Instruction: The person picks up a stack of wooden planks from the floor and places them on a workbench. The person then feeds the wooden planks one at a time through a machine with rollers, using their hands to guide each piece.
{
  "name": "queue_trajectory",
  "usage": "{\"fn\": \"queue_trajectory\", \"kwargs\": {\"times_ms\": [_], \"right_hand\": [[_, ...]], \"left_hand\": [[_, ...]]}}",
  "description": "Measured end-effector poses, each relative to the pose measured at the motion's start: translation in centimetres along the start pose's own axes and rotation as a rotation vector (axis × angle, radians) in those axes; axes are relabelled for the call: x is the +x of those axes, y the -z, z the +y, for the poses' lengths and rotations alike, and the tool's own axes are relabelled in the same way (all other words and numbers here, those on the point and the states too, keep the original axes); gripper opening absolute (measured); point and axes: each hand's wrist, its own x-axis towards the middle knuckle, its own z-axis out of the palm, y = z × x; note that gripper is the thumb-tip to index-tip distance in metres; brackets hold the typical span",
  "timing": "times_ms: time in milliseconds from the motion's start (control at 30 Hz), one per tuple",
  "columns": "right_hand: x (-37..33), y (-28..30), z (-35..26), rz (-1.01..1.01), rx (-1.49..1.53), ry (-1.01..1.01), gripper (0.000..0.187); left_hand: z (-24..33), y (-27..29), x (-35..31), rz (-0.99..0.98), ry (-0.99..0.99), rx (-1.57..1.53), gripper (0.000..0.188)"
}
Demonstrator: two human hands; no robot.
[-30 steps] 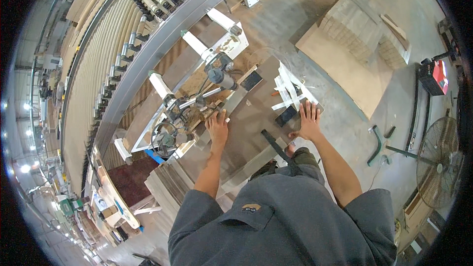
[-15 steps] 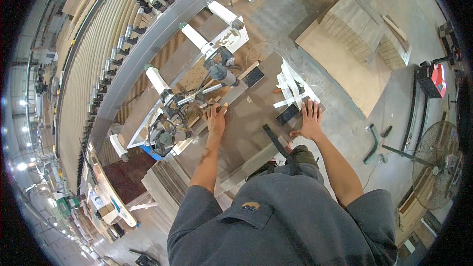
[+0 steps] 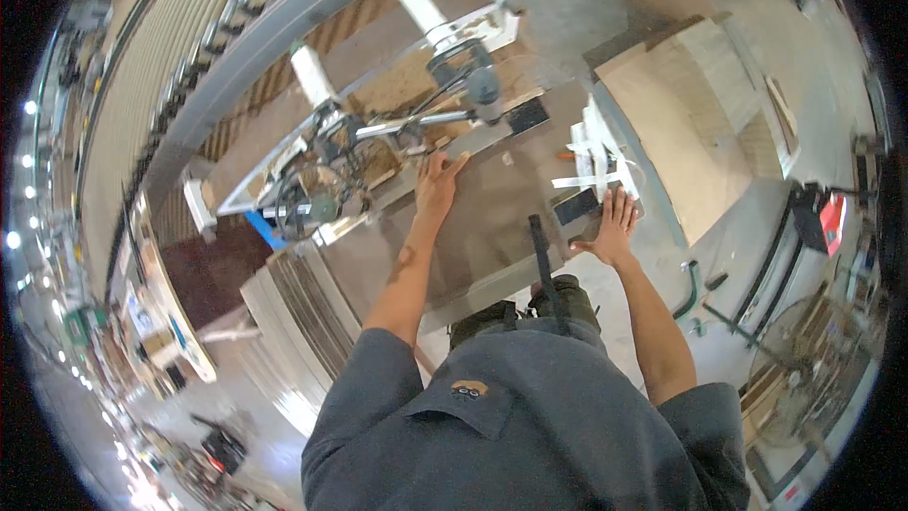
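Observation:
My left hand lies at the far edge of a brown worktable, its thumb and fingers apart, fingertips against a long grey board strip beside the machine. My right hand rests at the table's right end with fingers spread, next to a black rectangular pad. White strips lie in a loose pile just beyond it. Motors and metal rods of the machine stand close past my left hand. A dark bar sticks up at the table's near side.
A roller conveyor curves along the far left. Several grey boards are stacked left of my body. Bundled boards sit on a brown sheet to the right. A floor fan and a red-and-black box stand farther right.
The whole view has shifted and turned a little, so the table and machine sit differently in the picture. Both hands keep nearly the same places on the table.

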Motion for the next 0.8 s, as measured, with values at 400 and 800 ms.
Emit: {"fn": "queue_trajectory", "kwargs": {"times_ms": [400,800], "right_hand": [[0.5,-2.6,2.2,0.201,-0.047,0.139,0.159],[0.5,-2.2,1.7,0.120,-0.082,0.111,0.160]], "left_hand": [[0.0,-0.2,-0.3,-0.032,0.012,0.009,0.048],[-0.5,-0.5,-0.8,-0.013,0.018,-0.018,0.047]]}}
